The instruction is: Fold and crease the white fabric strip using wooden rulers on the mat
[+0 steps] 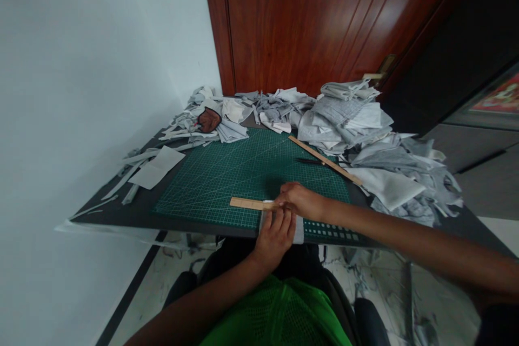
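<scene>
A short wooden ruler [247, 203] lies across a piece of light grey fabric [299, 231] at the near edge of the green cutting mat [211, 184]. My left hand [275, 235] rests palm down on the fabric, fingers stretched toward the ruler and pressing near its right part. Just beyond, my right hand [299, 199] is closed, its fingertips bent down at the ruler's right end. Whatever it grips is hidden by the fingers. The two hands touch or nearly touch, and they cover the ruler's right end.
A longer wooden ruler [324, 160] lies slanted on the mat's right side, with dark scissors [310, 161] beside it. Folded grey fabric [344, 113] is piled at the back right. Scraps, a brown patch [209, 120] and a pale sheet [157, 166] lie at left. Behind stands a wooden door [300, 21].
</scene>
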`<state>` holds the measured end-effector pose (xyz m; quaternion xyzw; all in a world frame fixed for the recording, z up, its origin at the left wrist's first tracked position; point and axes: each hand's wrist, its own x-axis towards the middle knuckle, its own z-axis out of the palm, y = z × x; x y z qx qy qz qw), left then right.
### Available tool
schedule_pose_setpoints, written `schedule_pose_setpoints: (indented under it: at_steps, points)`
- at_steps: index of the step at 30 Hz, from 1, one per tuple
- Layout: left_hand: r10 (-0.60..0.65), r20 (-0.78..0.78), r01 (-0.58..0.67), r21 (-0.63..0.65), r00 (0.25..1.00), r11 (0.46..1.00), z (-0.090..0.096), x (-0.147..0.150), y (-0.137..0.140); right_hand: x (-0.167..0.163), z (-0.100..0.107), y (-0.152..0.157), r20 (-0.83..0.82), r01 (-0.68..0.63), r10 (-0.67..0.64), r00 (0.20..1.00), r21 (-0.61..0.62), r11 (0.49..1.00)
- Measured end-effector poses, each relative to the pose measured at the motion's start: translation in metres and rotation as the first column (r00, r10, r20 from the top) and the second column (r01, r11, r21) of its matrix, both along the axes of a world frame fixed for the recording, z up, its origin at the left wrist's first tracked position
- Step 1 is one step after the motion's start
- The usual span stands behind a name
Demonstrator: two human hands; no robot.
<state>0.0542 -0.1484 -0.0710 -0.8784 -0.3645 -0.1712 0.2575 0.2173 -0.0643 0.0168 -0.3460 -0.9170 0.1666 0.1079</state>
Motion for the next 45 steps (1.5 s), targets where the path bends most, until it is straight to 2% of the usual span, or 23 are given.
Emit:
schedule_pose_setpoints:
  at_steps: [9,16,19,22,26,30,39,45]
  points:
    - [0.01,-0.017,-0.011,-0.05,1.0,0.999,0.003,0.0,-0.001,0.022,0.013,-0.011,0.056,-0.01,0.01,0.998,-0.013,1.0]
    - [0.014,-0.026,-0.014,-0.025,1.0,1.0,0.005,0.0,-0.001,0.049,0.009,-0.023,0.14,0.09,-0.095,0.986,0.045,0.995]
    - [0.015,-0.019,-0.015,-0.014,1.0,1.0,0.004,0.0,-0.001,0.055,0.003,-0.026,0.103,0.127,-0.13,0.986,0.035,0.991]
    - [0.016,-0.029,-0.017,-0.022,0.999,1.0,0.002,0.001,-0.001,0.057,-0.007,-0.031,-0.023,0.165,-0.165,0.986,0.002,0.986]
    - [0.021,-0.042,-0.023,-0.035,0.999,0.999,0.001,0.001,-0.001,0.054,-0.022,-0.036,-0.194,0.228,-0.228,0.954,-0.025,0.973]
    - [0.018,-0.035,-0.018,-0.012,0.999,1.0,0.003,0.002,0.0,0.049,-0.031,-0.037,-0.253,0.257,-0.255,0.933,-0.027,0.966]
    - [0.003,-0.01,-0.003,0.021,1.0,1.0,0.003,0.0,0.0,0.019,-0.035,-0.021,-0.346,0.216,-0.224,0.911,-0.062,0.974]
    - [0.017,-0.018,-0.016,0.058,1.0,0.998,0.001,0.0,0.001,-0.004,-0.031,-0.006,-0.352,0.182,-0.203,0.914,-0.093,0.979]
